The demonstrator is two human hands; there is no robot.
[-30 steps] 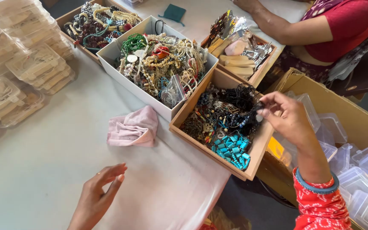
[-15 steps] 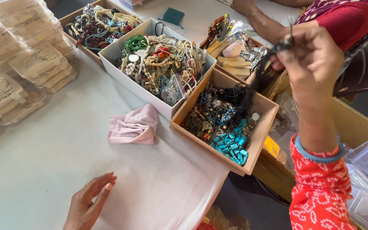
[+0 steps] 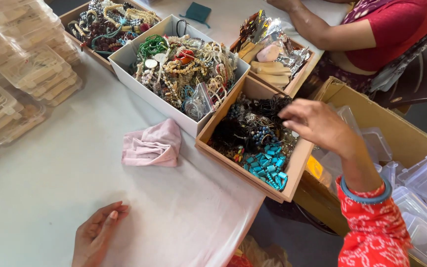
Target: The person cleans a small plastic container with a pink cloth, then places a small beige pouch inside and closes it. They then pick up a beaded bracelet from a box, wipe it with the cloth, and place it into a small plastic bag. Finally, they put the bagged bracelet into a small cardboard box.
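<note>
Head view. Brown cardboard tray of mixed bead jewellery sits at the table edge, partly overhanging it; long axis runs from near-right up toward the far side, open top facing up. Inside: dark bead strands at the far end, turquoise beads at the near corner.

Right hand hovers over the tray's right half, palm down, fingers curled loosely toward the dark strands; whether they pinch anything cannot be told from this angle. Blue bangle at the wrist, red patterned sleeve below.

Left hand rests on the table at the near edge, fingers loosely open, holding nothing.

Around: white box of necklaces touching the tray's far-left side; pink folded cloth just left of the tray; stacked clear plastic cases far left; carton of clear boxes to the right. Another person's arm lies across the far table.
</note>
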